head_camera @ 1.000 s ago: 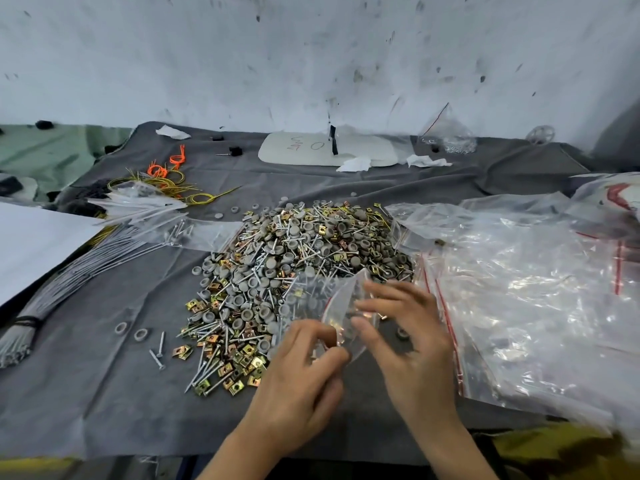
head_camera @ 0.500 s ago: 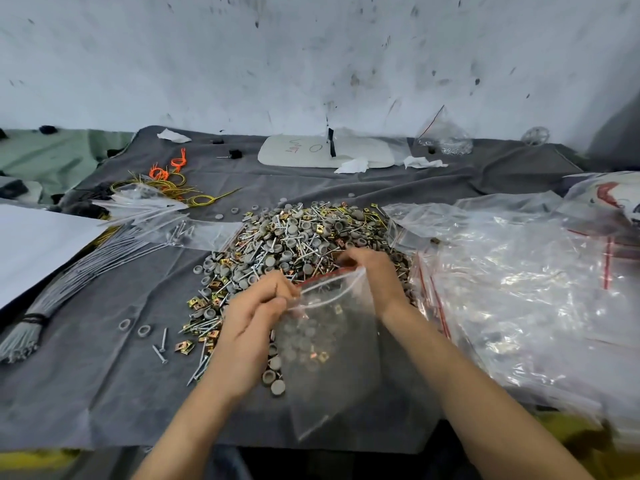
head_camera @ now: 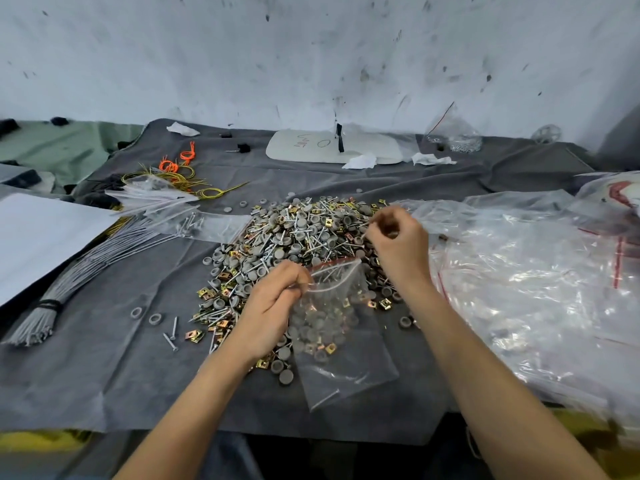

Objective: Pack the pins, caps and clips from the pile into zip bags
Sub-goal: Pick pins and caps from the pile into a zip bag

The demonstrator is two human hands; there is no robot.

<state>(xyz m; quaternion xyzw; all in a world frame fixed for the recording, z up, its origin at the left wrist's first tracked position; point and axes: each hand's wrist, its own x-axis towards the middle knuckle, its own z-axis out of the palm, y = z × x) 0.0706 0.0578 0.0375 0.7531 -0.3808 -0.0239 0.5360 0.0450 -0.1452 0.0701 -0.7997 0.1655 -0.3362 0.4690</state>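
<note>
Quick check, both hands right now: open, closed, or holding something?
Left hand: closed, pinching the mouth of the bag.
Right hand: closed over the pile, pinching what looks like a pin.

Only marking I can come close to reading from here is handwriting on the white flat board lying at the back of the desk. There are two marks on its left half. One is a dark hand-drawn ring that reads as "O" or zero. Just left of it is a red scrawl, maybe two or three characters, too small and loose for me to resolve. The white bag at the far right edge carries red print, but it's crumpled and cut off by the frame, so unreadable.
</note>
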